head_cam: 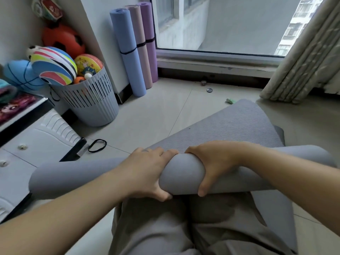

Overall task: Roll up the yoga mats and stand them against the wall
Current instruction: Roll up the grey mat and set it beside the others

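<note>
left hand (147,172) grip: curled round grey mat roll (182,172) | right hand (213,166) grip: holds same roll | roll over lap (165,227) | three rolled mats (139,34) stand by wall (103,34)

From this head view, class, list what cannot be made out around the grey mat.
All head view.
Grey mat: right end behind right forearm, near frame edge.
Right hand: fingertips hidden behind the roll.
Green scrap: too small, partly behind the mat.
Round floor item: too small.
</note>
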